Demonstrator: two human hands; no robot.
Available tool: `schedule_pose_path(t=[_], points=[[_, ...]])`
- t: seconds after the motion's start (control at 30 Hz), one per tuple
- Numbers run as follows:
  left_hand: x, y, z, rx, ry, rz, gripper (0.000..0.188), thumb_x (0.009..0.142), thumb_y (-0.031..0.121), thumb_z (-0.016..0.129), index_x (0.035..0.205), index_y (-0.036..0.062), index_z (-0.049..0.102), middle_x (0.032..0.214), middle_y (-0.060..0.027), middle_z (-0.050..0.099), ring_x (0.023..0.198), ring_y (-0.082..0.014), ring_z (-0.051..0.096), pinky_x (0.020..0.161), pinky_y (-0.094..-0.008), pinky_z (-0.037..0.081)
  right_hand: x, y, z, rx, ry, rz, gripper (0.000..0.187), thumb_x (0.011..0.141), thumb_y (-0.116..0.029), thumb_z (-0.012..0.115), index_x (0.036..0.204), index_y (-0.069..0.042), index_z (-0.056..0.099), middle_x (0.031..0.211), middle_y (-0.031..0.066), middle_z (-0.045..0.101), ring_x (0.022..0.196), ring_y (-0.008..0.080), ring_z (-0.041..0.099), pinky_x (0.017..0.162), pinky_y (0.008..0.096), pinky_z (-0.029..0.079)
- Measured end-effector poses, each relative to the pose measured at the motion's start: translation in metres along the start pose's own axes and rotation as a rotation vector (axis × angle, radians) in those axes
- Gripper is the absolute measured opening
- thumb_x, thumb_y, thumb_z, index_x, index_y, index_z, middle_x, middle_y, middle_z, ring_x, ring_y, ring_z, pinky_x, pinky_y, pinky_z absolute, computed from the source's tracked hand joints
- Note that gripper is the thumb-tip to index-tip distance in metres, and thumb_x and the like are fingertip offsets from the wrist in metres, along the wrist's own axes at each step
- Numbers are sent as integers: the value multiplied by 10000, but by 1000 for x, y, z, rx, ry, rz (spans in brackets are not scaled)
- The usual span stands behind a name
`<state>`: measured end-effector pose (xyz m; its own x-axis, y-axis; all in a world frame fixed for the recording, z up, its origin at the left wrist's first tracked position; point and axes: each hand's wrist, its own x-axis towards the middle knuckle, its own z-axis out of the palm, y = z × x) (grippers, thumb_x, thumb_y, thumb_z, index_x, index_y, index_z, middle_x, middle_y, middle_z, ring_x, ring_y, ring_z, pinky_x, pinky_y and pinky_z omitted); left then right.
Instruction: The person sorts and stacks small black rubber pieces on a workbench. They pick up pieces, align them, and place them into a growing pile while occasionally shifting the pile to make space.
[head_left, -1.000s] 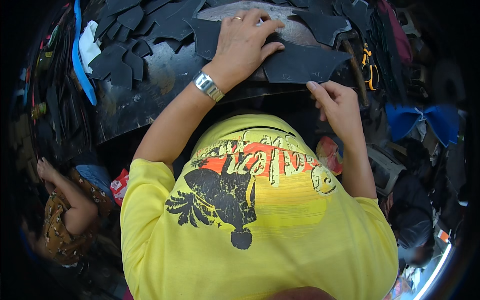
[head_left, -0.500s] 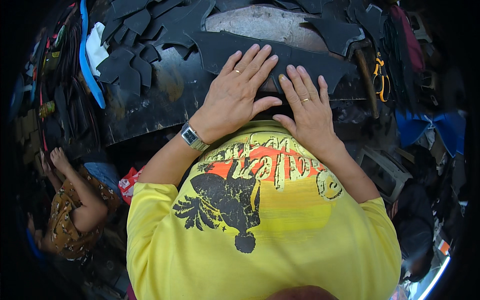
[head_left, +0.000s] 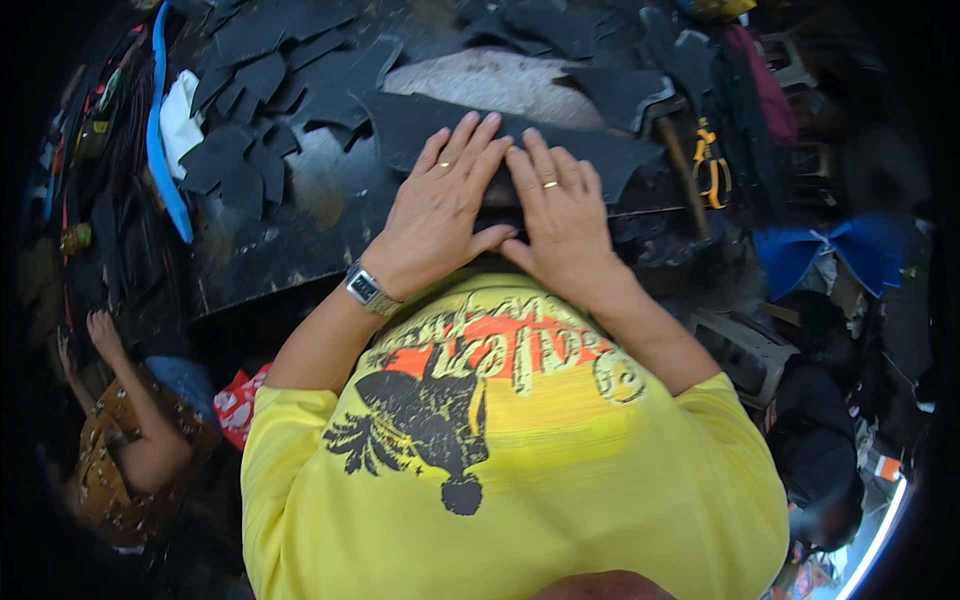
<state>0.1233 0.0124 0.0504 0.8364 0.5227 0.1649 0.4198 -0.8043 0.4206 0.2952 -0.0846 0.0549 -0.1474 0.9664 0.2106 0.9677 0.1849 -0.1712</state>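
Observation:
A wide black sheet piece (head_left: 400,125) with a curved outline lies on the dark worktable (head_left: 265,260), close to its near edge. My left hand (head_left: 440,200) rests flat on it, fingers stretched out, a ring on one finger and a watch (head_left: 367,287) at the wrist. Beside it my right hand (head_left: 560,205) also lies on the piece, fingers extended and a ring showing. The fingertips of both hands almost meet, and the thumbs touch or nearly touch. Neither hand grips anything. Behind the piece shows a pale, worn grey patch (head_left: 490,85).
Several black cut pieces (head_left: 245,150) lie heaped at the left. A blue strip (head_left: 163,130) and white cloth (head_left: 180,125) are farther left. At the right are a wooden-handled hammer (head_left: 683,175) and orange-handled scissors (head_left: 712,170). Another person (head_left: 140,440) sits at lower left.
My right hand has shifted left, closer to my left hand, and its thumb has come up against the left thumb. The whole view has moved slightly.

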Motion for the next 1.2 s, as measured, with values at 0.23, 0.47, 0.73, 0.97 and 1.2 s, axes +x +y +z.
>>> schedule_pose_path(t=[0.23, 0.47, 0.73, 0.97, 1.2], points=[[3, 0, 3, 56, 17, 12, 1051, 752, 550, 762, 1535, 23, 300, 1615, -202, 247, 1520, -348, 173, 1235, -472, 123, 0, 5, 1, 73, -164, 34, 1070, 700, -437, 814, 1517, 4, 283, 1582, 247, 248, 1488, 426, 192, 1183, 617, 137], [0, 2, 3, 48, 36, 33, 1070, 731, 578, 778, 1526, 24, 323, 1599, -226, 258, 1508, -364, 190, 1228, -481, 136, 8, 42, -26, 176, 115, 97, 648, 837, -321, 751, 1386, -81, 503, 1403, 206, 475, 1369, 404, 385, 1141, 594, 258], [-2, 3, 9, 74, 69, 8, 946, 777, 556, 751, 1524, 114, 375, 1605, -168, 296, 1506, -320, 231, 1225, -504, 127, 25, 47, -31, 231, 32, 239, 441, 785, -200, 787, 1167, -53, 624, 1124, 159, 634, 1084, 355, 588, 939, 467, 441], [-18, -3, 4, -127, 270, 67, 636, 807, 336, 790, 1362, 113, 574, 1523, -160, 434, 1442, -332, 365, 1192, -547, 193, 25, 59, -37, 626, 81, 286, 225, 787, -140, 766, 961, -18, 692, 861, 126, 694, 811, 265, 670, 742, 368, 509], [-33, -2, 8, -171, 454, -3, 332, 815, 101, 761, 1139, 78, 693, 1351, -143, 584, 1355, -353, 478, 1132, -528, 341, -7, 205, -92, 921, 658, 630, 186, 804, -89, 802, 965, -23, 736, 884, 3, 697, 778, 98, 622, 736, 252, 499]])
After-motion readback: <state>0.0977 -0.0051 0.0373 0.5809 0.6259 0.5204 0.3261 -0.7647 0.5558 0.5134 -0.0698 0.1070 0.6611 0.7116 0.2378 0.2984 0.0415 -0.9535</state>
